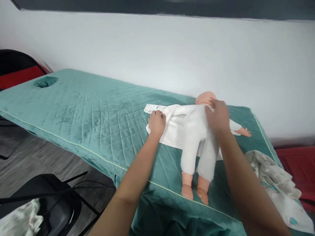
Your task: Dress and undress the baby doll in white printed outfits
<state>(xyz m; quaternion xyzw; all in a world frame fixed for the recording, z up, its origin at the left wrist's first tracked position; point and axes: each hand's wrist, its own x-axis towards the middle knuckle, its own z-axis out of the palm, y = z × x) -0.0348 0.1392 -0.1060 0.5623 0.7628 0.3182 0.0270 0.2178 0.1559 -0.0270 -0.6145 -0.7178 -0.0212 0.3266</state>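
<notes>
A baby doll (194, 127) with a white cloth body lies on its back, its head away from me and its bare feet near the table's front edge. Under it a white baby garment (171, 129) is spread out, with a printed pattern on the piece of cloth at the left. My left hand (157, 123) has its fingers curled onto the garment's left sleeve area. Over the doll's upper chest, close to its chin, is my right hand (218, 116), smeared by motion. It covers part of the doll's face, and its grip is unclear.
A green quilted cover (98, 114) lies over the long table, which has a face hole (46, 82) at the far left. Crumpled printed cloths (273, 173) lie at the right corner. A black chair (56, 200) stands at front left; a white wall (147, 49) runs behind.
</notes>
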